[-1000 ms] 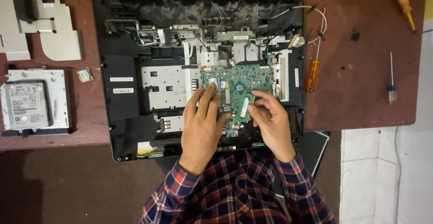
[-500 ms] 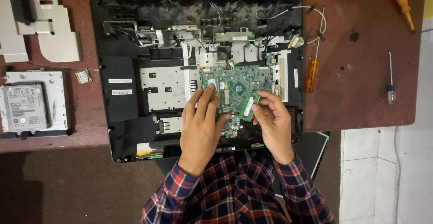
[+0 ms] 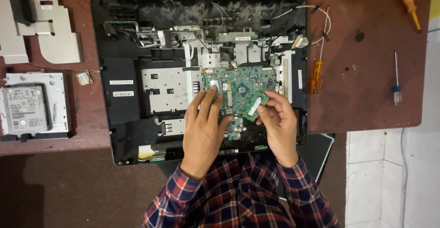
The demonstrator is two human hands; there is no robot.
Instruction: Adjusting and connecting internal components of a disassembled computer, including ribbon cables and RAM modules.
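An opened all-in-one computer chassis [image 3: 123, 99] lies back-up on the brown table, with its green mainboard [image 3: 240, 83] exposed. My right hand [image 3: 278, 125] pinches a small green memory module [image 3: 255, 106], tilted up off the board's lower right part. My left hand [image 3: 204, 129] rests flat on the board's lower left, fingers spread and pressing near the slot. Both wrists wear plaid sleeves.
A hard drive in its metal bracket [image 3: 27, 106] and grey metal covers [image 3: 41, 26] lie at the left. A small card [image 3: 84, 77] sits beside them. An orange screwdriver [image 3: 316, 74], a blue-handled thin screwdriver [image 3: 397, 79] and another orange tool [image 3: 408, 1] lie at the right.
My right hand has lifted the memory module up and to the right, off the mainboard. My left hand has stayed pressed on the board.
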